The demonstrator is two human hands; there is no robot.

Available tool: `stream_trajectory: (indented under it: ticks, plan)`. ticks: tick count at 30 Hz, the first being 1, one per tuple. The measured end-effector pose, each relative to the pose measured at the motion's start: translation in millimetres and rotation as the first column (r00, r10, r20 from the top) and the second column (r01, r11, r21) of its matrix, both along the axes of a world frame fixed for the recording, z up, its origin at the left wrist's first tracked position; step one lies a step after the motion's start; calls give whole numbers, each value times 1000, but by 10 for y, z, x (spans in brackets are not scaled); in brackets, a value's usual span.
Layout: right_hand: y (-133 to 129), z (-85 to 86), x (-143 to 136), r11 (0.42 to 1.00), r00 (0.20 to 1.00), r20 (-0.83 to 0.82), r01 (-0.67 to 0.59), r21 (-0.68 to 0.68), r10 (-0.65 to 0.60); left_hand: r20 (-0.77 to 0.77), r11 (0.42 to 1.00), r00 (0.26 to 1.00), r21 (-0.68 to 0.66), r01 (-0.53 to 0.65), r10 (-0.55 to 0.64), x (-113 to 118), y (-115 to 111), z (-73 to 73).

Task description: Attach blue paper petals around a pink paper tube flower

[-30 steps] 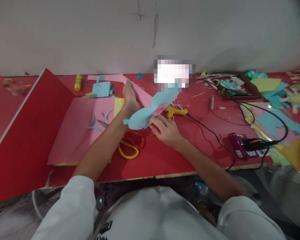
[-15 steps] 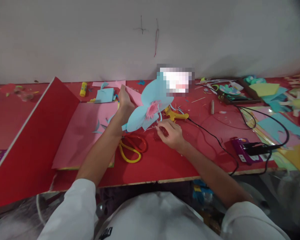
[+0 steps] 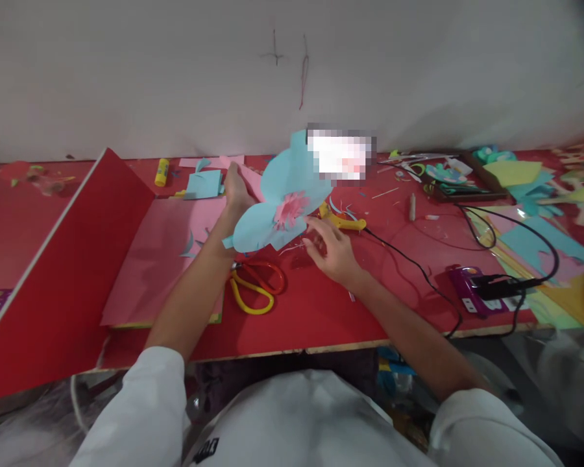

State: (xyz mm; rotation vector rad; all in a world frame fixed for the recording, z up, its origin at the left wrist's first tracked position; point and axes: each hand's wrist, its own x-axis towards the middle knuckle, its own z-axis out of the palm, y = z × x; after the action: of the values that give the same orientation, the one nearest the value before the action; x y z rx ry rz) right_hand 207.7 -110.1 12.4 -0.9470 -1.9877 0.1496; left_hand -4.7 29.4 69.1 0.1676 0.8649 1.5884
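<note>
A paper flower (image 3: 253, 228) with rounded light-blue petals and a fringed pink centre (image 3: 291, 211) is held above the red table. My left hand (image 3: 237, 191) grips it from behind at the left, by a pink paper part (image 3: 250, 180); the fingertips are mostly hidden. My right hand (image 3: 333, 250) is at the flower's lower right edge. Its thumb and forefinger are apart, with the forefinger close to or touching a petal. Below the flower lie scissors (image 3: 253, 292) with one red and one yellow handle loop. A yellow glue gun (image 3: 345, 222) lies behind my right hand.
An upright red board (image 3: 73, 279) stands left, beside pink sheets (image 3: 160, 259). A glue stick (image 3: 162, 172) and blue paper (image 3: 203, 185) lie behind. On the right are a purple power strip (image 3: 472, 292) with black cables, a dark tray (image 3: 467, 192) and coloured papers (image 3: 545, 243).
The flower has shifted slightly left and turned, showing more of its pink centre. My right hand's pinched fingers have parted, and the hand has moved slightly up. A curled strip near them is out of sight.
</note>
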Motion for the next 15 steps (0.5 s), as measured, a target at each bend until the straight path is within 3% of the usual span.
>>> stream_trajectory:
  ticks: [3,7,15]
  plan:
    - [11,-14,4,999,988,145,44,31,-48,7,1000,1000,-6,9,-9,161,-49,-17]
    - [20,-24,20,990,975,197,76,119,-98,-5,1000,1000,24,14,-14,307,-119,-66]
    - [43,-8,40,991,998,39,52,121,-57,-14,999,999,14,44,-44,337,-197,18]
